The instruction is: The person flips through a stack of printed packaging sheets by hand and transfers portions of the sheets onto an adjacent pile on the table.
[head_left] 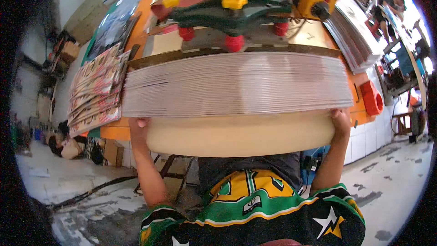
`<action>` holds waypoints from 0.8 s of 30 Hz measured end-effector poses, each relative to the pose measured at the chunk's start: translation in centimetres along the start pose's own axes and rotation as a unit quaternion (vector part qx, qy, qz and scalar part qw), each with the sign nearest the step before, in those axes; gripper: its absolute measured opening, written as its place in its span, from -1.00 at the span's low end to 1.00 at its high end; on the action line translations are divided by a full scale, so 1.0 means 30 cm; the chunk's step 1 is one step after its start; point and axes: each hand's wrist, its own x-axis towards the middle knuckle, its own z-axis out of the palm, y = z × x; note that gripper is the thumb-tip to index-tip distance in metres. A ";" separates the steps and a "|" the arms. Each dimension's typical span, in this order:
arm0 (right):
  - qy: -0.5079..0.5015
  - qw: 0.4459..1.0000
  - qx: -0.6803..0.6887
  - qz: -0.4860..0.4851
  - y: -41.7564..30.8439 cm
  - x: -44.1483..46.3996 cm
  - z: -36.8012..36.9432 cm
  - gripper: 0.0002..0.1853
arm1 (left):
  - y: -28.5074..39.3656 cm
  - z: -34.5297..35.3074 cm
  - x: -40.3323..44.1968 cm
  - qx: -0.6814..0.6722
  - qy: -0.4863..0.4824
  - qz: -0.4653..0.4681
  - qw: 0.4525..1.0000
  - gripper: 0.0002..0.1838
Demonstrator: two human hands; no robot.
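Note:
A wide stack of thin, pale sheets or booklets (pixel 236 84) lies fanned in front of me on the orange table (pixel 116 132). Along its near edge is a smooth cream-coloured board or sheet (pixel 241 134). My left hand (pixel 139 123) is at the left near corner, its thumb showing and its other fingers hidden beneath. At the right near corner, my right hand (pixel 340 117) grips the edge, fingers partly under the stack. Behind the stack stands a dark green metal frame (pixel 205 13) with yellow knobs and red feet.
Printed packets (pixel 98 86) are piled on the left. More stacked sheets (pixel 353 38) lie at the right, near a red roll-shaped object (pixel 371 98). A yellow control box (pixel 316 0) sits behind. People are in the background at upper right and lower left.

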 end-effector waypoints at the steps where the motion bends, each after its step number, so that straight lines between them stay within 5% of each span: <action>1: -0.002 0.999 -0.038 -0.026 0.063 0.023 -0.018 -0.33 | 0.020 -0.006 -0.005 -0.011 0.002 0.024 1.000 -0.60; 3: -0.013 0.995 -0.077 -0.055 0.113 0.053 -0.029 -0.31 | 0.012 -0.011 -0.024 -0.072 0.012 0.043 0.996 -0.57; 7: -0.076 0.988 0.088 -0.101 0.155 0.036 -0.072 0.08 | -0.068 0.035 -0.060 -0.276 0.029 0.033 0.960 -0.44; 9: -0.080 0.982 0.128 -0.109 0.160 0.023 -0.085 0.18 | 0.151 0.027 -0.046 -0.334 0.009 0.052 0.941 -0.40; 11: -0.098 0.981 0.136 -0.101 0.154 0.008 -0.089 0.20 | 0.216 0.034 -0.028 -0.393 -0.015 0.069 0.917 -0.35; 16: -0.132 0.976 0.150 -0.083 0.112 -0.014 -0.072 0.23 | -0.009 -0.027 -0.045 -0.558 0.024 -0.138 0.818 -0.35; 20: -0.045 0.988 0.147 -0.002 0.040 -0.045 -0.028 0.23 | 0.009 -0.032 -0.040 -0.576 -0.023 -0.077 0.813 -0.38; 22: -0.015 0.990 0.142 0.020 0.057 -0.044 -0.045 0.23 | -0.171 -0.063 -0.014 -0.593 0.199 -0.279 0.729 -0.40; 24: -0.040 0.982 0.177 -0.046 0.116 -0.028 -0.062 0.12 | -0.131 -0.049 -0.021 -0.574 0.166 -0.257 0.760 -0.37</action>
